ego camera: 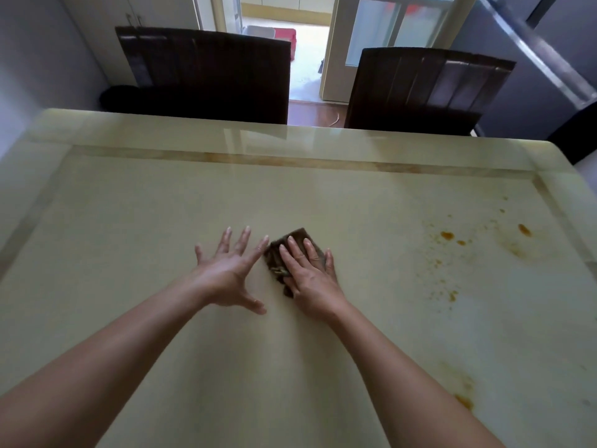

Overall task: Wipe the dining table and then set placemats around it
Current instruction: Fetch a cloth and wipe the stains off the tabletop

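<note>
Brown and folded small, the cleaning cloth [298,235] lay near the middle of the frame on the cream, glossy dining table [161,221]. The right hand [311,279] pressed flat on it, fingers straight, covering most of it. The left hand [226,273] was just left of the cloth, fingers splayed wide and holding nothing, forefinger tip close to the cloth's edge. Whether its palm touched the tabletop could not be told. Orange-brown stains [447,235] speckled the table toward the right of the frame, well apart from the cloth. Two dark chairs [206,69] stood along the far edge, in the upper part of the frame, a bright doorway [284,43] showing between them.
</note>
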`<state>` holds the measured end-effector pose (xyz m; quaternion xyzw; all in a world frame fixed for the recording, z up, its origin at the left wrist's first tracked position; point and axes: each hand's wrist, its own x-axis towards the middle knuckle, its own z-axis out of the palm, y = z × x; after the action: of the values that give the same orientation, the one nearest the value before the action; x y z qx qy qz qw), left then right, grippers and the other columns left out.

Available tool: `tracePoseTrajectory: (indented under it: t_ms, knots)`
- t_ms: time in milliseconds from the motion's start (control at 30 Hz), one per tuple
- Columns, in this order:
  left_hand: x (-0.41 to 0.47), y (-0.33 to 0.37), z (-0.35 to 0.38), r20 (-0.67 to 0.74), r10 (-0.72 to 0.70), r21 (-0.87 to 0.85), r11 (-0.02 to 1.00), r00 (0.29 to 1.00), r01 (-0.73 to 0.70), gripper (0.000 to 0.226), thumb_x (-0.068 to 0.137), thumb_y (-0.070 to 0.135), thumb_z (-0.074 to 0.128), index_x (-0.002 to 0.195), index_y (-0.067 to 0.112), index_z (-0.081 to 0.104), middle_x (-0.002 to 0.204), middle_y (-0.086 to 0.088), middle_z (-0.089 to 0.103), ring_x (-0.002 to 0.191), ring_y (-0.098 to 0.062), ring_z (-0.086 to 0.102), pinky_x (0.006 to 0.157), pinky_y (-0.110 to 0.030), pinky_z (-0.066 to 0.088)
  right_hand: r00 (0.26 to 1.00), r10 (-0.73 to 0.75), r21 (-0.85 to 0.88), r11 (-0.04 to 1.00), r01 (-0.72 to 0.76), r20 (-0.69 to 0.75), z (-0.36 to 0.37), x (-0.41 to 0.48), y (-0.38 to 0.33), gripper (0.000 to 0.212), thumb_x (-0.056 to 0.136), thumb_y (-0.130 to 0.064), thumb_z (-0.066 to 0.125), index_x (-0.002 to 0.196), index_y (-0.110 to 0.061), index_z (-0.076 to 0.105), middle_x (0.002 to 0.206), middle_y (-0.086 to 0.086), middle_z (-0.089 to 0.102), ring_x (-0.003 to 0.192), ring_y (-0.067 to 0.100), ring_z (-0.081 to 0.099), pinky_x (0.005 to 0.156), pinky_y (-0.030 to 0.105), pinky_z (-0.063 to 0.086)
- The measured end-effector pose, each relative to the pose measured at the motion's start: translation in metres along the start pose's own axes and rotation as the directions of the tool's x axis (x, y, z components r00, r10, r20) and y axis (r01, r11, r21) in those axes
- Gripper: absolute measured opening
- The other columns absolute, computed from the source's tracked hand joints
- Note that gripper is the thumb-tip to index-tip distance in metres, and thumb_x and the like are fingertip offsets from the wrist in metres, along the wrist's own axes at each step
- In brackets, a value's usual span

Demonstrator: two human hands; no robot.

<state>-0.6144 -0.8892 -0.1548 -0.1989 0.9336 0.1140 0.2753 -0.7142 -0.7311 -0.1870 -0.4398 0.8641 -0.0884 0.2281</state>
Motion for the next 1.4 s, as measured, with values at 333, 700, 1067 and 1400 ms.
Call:
tracePoseTrajectory:
  t_ms: [333, 700, 1067, 1400]
  knots:
    - [-0.01, 0.003, 0.018, 0.08, -0.021, -0.046, 0.999, 0.997, 0.024, 0.132, 0.056, 0.07, 0.072, 0.141, 0.044, -0.026, 0.143, 0.009, -0.043, 0.137, -0.026, -0.034, 0.102, -0.073, -0.001, 0.929, 0.332, 0.094, 0.943, -0.32, -0.164, -0.006, -0.025, 0.056, 0.059, 0.1, -0.029, 0.03, 0.152, -0.025, 0.003, 0.159, -0.008, -0.013, 0.145, 0.016, -0.015, 0.111, 0.05, -0.015]
    - [-0.01, 0.005, 0.018, 0.078, -0.047, -0.043, 0.998, 0.996, 0.051, 0.131, 0.056, 0.068, 0.073, 0.141, 0.045, -0.023, 0.148, 0.009, -0.039, 0.138, -0.025, -0.032, 0.102, -0.072, -0.002, 0.879, 0.411, 0.076, 0.911, -0.405, -0.241, 0.009, -0.035, 0.023, 0.064, 0.098, -0.022, 0.03, 0.151, -0.02, -0.005, 0.158, -0.001, -0.018, 0.145, 0.023, -0.017, 0.111, 0.055, -0.012]
    - [-0.018, 0.005, 0.016, 0.041, -0.043, -0.067, 0.997, 0.998, 0.046, 0.128, 0.054, 0.071, 0.072, 0.142, 0.048, -0.018, 0.152, 0.01, -0.033, 0.14, -0.023, -0.029, 0.104, -0.07, -0.002, 0.963, 0.211, 0.08, 0.977, -0.2, -0.17, 0.054, -0.075, -0.044, 0.064, 0.098, -0.028, 0.028, 0.151, -0.023, -0.008, 0.156, -0.006, -0.023, 0.141, 0.018, -0.028, 0.1, 0.043, -0.032]
    - [-0.104, 0.013, 0.074, 0.09, -0.004, 0.049, 0.999, 0.996, -0.001, 0.135, 0.055, 0.072, 0.071, 0.14, 0.04, -0.029, 0.148, 0.006, -0.04, 0.139, -0.025, -0.032, 0.106, -0.068, 0.001, 0.994, 0.084, 0.008, 0.996, -0.084, -0.07, 0.068, -0.124, -0.056, 0.062, 0.101, -0.033, 0.028, 0.151, -0.026, -0.007, 0.156, -0.008, -0.021, 0.141, 0.016, -0.027, 0.105, 0.043, -0.027]
